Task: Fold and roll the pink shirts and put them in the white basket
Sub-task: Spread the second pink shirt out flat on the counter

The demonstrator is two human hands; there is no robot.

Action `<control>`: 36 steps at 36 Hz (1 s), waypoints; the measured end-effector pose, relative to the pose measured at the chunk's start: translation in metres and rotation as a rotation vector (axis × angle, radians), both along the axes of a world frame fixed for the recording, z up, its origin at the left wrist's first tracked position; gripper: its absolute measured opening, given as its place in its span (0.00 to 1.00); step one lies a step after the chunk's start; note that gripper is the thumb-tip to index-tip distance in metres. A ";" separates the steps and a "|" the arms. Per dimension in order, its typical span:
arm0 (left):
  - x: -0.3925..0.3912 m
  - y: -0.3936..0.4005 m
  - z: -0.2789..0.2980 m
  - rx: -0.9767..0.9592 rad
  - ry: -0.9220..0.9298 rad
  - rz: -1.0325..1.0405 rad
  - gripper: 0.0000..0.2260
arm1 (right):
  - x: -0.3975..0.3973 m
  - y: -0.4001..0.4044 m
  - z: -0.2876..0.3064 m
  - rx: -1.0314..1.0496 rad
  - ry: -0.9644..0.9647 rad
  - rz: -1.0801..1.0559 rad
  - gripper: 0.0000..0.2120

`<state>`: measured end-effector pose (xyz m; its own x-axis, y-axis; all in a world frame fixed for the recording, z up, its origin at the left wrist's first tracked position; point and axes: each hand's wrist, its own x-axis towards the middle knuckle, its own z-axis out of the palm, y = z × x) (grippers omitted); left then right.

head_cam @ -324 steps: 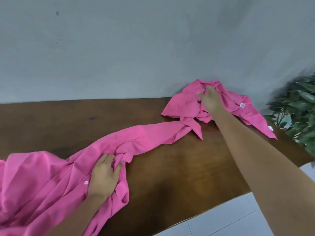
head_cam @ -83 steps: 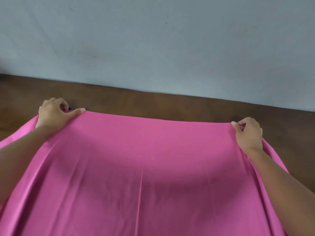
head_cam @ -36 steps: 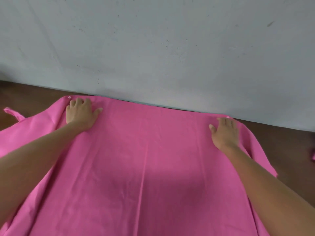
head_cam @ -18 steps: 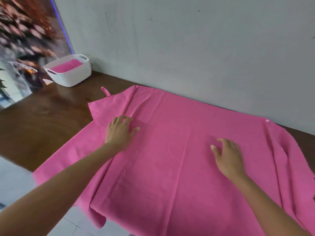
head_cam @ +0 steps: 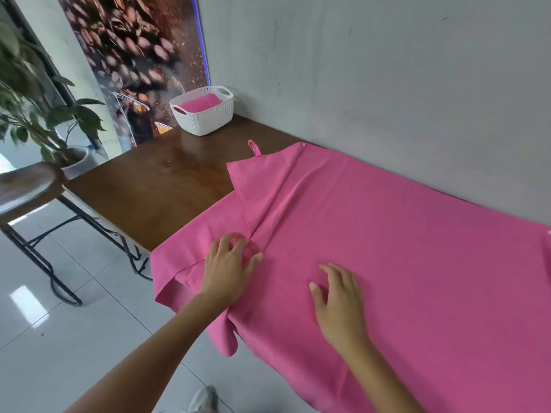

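A pink shirt (head_cam: 387,234) lies spread flat across the brown table (head_cam: 167,186), its near edge hanging over the front. My left hand (head_cam: 228,268) rests on the shirt near its left sleeve, fingers spread and slightly bent into the cloth. My right hand (head_cam: 340,302) lies on the shirt's middle, fingers relaxed and lightly raised. The white basket (head_cam: 204,116) stands at the table's far left corner against the wall, with pink cloth (head_cam: 201,102) inside it.
A grey wall runs right behind the table. To the left stand a round wooden stool (head_cam: 26,186) on black metal legs and a potted plant (head_cam: 32,93). White tiled floor lies below the table's front edge.
Both hands slid down the shirt toward the near left part. The view swung left, bringing the basket, stool and plant further into sight.
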<state>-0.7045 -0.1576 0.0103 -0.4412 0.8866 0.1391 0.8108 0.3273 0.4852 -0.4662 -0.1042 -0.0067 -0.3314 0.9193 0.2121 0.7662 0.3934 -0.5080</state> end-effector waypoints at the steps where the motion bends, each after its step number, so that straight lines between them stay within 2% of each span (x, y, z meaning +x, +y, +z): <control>1: -0.004 -0.003 -0.002 -0.005 0.006 0.002 0.31 | -0.009 -0.005 0.000 0.004 0.005 0.007 0.18; 7: -0.029 -0.014 -0.010 -0.078 0.082 -0.082 0.39 | -0.052 -0.026 -0.009 -0.033 -0.036 -0.065 0.24; 11: -0.051 -0.018 -0.016 -0.092 0.094 -0.147 0.39 | -0.064 -0.031 -0.014 0.031 -0.114 -0.150 0.29; 17: -0.110 -0.015 -0.010 -0.031 0.122 -0.180 0.39 | -0.067 -0.036 -0.013 0.051 -0.232 -0.189 0.30; 25: -0.206 0.006 0.000 -0.059 0.173 -0.194 0.37 | -0.068 -0.037 -0.009 0.033 -0.274 -0.188 0.32; 29: -0.249 0.018 -0.003 -0.063 0.175 -0.189 0.31 | -0.070 -0.036 -0.009 0.020 -0.284 -0.199 0.31; 36: -0.293 0.036 -0.006 -0.081 0.121 -0.233 0.28 | -0.072 -0.037 -0.007 0.000 -0.287 -0.244 0.32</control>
